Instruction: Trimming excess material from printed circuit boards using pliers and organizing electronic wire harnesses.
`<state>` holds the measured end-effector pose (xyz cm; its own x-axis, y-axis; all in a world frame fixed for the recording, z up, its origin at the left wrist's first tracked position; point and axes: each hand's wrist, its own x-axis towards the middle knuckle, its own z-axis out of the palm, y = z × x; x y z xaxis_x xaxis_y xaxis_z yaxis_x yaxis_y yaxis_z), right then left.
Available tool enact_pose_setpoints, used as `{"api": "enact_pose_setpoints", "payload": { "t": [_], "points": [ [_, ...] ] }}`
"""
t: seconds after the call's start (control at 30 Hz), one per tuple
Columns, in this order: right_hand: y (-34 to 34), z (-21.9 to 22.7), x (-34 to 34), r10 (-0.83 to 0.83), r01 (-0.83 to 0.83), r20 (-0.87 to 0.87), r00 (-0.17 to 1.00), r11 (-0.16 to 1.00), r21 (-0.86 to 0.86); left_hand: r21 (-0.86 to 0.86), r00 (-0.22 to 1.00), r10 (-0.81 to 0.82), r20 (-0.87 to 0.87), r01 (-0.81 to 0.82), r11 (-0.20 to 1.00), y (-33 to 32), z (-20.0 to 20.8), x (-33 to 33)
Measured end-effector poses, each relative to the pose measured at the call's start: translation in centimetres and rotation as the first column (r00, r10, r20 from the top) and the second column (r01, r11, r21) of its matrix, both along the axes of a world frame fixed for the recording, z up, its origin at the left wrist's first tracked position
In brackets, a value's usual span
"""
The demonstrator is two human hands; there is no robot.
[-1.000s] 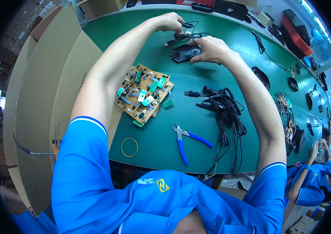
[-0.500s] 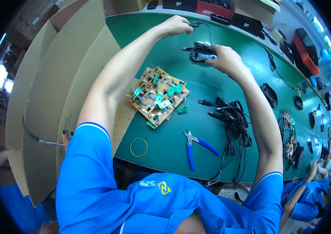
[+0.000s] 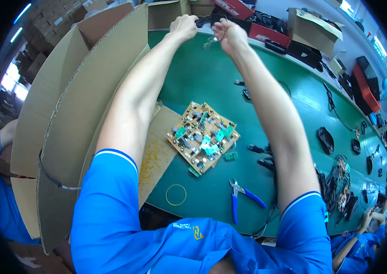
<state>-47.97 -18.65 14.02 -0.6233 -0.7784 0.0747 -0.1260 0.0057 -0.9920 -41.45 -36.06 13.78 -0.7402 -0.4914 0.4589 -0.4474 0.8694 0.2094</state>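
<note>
Taking the circuit-board panel in the middle of the green tabletop as the landmark, the tall cardboard wall stands well to its left, bent round the edge of the workplace like a screen. A flat cardboard sheet lies partly under the panel's left corner, probably to keep the board off the mat. Below and left of the panel, a yellow rubber band lies flat.

Far beyond the panel, at the back edge of the tabletop, both arms are stretched out. The left hand is curled shut around the end of a dark cable part, and the right hand, just beside it, pinches a small grey piece that hangs below the fingers. The two hands are close together and lifted off the mat, likely so the small piece can be worked freely; exactly what the piece is stays too small to tell.

Below and right of the panel lie blue-handled pliers, with their jaws pointing back toward it, within easy reach. A small green board piece lies just by the panel's right corner.

Beyond the hands stand red boxes and an open cardboard box; their contents cannot be made out. Far to the right of the panel, a heap of black cables lies loose.
</note>
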Motion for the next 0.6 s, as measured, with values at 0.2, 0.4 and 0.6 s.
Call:
{"api": "enact_pose_setpoints", "payload": {
  "t": [0.2, 0.4, 0.6],
  "points": [
    [-0.4, -4.5, 3.7, 0.033, -0.022, -0.084, 0.996, 0.991, 0.131, -0.053, 0.999, 0.035, 0.038, -0.033, 0.998, -5.6, -4.6, -0.9],
    [3.6, -7.5, -0.1, 0.05, -0.01, -0.144, 0.988, 0.965, 0.263, 0.015, 0.961, 0.218, 0.17, -0.224, 0.975, -4.8, -8.5, -1.2],
    [9.8, -5.7, 3.2, 0.209, -0.105, -0.215, 0.954, 0.905, 0.413, 0.069, 0.94, 0.319, 0.121, -0.328, 0.942, -2.6, -8.6, 1.1]
  ]
}}
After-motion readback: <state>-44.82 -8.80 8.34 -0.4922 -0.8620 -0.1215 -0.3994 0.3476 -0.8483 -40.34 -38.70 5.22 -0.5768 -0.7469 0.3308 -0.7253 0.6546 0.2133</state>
